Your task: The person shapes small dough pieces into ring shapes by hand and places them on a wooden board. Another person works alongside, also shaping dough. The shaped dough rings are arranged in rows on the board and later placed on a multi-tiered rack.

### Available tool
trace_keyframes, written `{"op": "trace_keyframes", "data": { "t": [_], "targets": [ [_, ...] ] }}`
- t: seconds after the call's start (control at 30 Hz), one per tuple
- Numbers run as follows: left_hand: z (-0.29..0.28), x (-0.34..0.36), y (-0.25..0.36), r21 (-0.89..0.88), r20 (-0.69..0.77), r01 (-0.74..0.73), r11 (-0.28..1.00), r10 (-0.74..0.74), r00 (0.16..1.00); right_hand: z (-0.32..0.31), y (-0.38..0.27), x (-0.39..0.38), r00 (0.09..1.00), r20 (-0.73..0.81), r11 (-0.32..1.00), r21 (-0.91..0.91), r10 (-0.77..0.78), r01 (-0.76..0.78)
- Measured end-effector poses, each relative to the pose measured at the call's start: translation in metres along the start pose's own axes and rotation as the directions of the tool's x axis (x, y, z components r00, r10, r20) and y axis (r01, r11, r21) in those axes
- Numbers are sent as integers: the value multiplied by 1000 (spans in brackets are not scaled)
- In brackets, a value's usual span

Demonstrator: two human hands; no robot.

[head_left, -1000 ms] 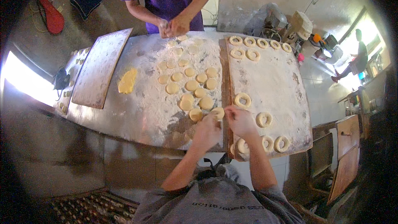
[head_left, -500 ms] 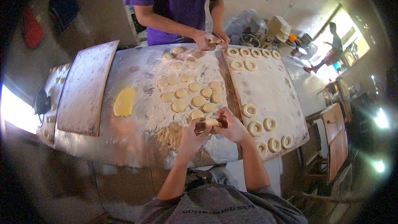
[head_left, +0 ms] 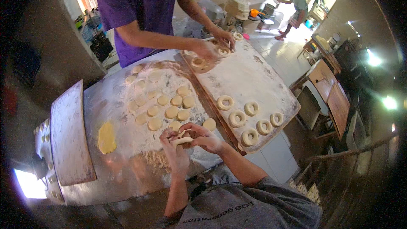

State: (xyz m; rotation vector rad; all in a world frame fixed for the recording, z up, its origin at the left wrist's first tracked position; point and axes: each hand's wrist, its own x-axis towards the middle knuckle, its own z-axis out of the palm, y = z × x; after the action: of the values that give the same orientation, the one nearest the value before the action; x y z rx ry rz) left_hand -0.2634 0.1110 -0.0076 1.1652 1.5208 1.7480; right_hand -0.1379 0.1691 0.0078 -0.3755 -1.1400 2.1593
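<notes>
1. Left hand point(head_left: 176, 157), mine: fingers curled nearly closed, pinching one side of a pale dough piece point(head_left: 182, 141).
2. Right hand point(head_left: 207, 139), mine: fingers bent inward, gripping that piece's other side.
3. Dough piece: I held it between both hands, above the near part of the floured counter point(head_left: 131, 186); my fingers partly hid its shape.
4. Dough discs point(head_left: 171, 112): lay in loose rows beyond my hands, one just beside my right.
5. Dough rings point(head_left: 237, 118): six sat at the near end of the right-hand board point(head_left: 250, 76).
6. Yellow slab point(head_left: 107, 138): lay flat, left of the discs.
7. Co-worker's hands point(head_left: 227, 39): were at the board's far end, among more rings.
</notes>
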Motion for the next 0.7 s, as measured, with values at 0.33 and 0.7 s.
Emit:
{"op": "trace_keyframes", "data": {
  "t": [0.33, 0.7],
  "targets": [
    [55, -16, 20, -101, 158, 36, 994, -19, 987, -8, -60, -42, 982, -102, 837, -542, -156, 77],
    [205, -41, 60, 118, 211, -89, 989, 63, 976, -112, -118, -115, 974, -153, 972, -189, -168, 138]
  ]
}}
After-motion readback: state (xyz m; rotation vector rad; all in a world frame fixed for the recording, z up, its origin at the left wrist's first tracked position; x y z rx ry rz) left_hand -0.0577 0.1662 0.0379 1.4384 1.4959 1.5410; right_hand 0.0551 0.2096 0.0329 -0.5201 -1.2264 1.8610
